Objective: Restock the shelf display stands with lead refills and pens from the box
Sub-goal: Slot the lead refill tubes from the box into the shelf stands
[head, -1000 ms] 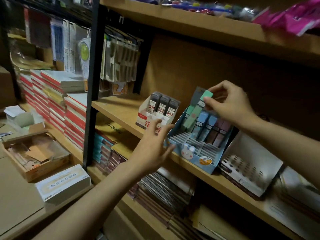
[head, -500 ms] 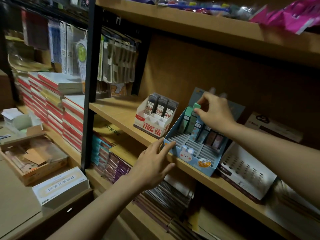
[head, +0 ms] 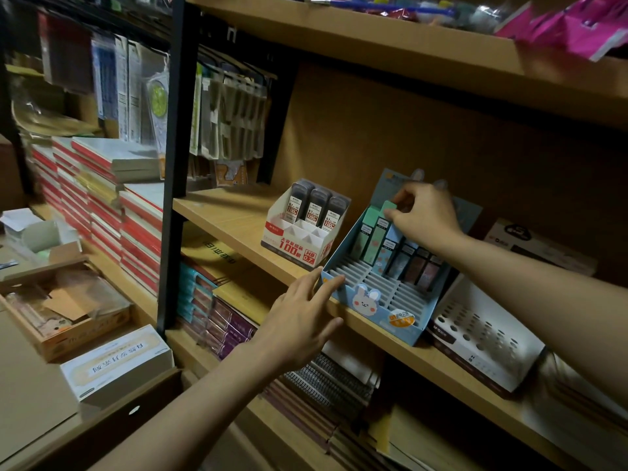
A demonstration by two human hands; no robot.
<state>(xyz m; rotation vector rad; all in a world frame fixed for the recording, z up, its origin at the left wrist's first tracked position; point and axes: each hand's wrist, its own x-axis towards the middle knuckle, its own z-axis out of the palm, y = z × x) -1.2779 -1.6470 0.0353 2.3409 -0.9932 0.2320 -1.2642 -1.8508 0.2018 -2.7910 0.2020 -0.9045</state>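
Observation:
A light-blue display stand (head: 377, 309) with a rabbit picture sits on the middle shelf, its back row holding several green, blue and brown lead refill cases. My right hand (head: 424, 215) pinches the top of a green refill case (head: 377, 232) that stands in the stand's back row. My left hand (head: 302, 317) has straight fingers touching the stand's front left corner. To the left stands a white stand (head: 295, 241) with three dark lead refill cases. An open cardboard box (head: 64, 311) lies at lower left.
A white pen stand (head: 482, 338) with round holes sits right of the blue one. Red-edged notebooks (head: 102, 205) are stacked at left behind a black upright post (head: 173, 171). A white carton (head: 115, 362) lies below. Spiral notebooks (head: 326, 382) fill the lower shelf.
My right hand has lowered the green refill case into the back row of the blue stand. My left hand stays at the stand's front corner.

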